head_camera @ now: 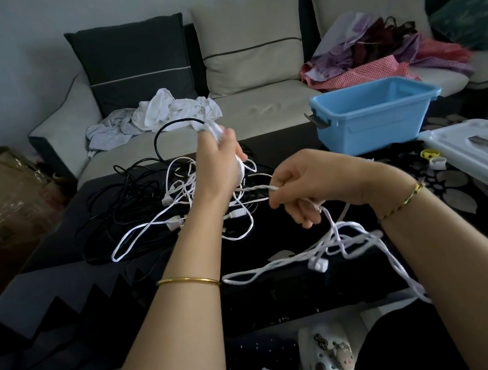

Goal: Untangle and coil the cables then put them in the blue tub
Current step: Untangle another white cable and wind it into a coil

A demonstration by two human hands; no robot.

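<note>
While the left hand grips a bunch of white cable, the right hand pinches one strand (fingers curled) and should pull slowly, not hard.

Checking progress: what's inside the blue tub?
No cable shows in the blue tub; only its far inner walls are visible. Its near wall hides the floor.
</note>
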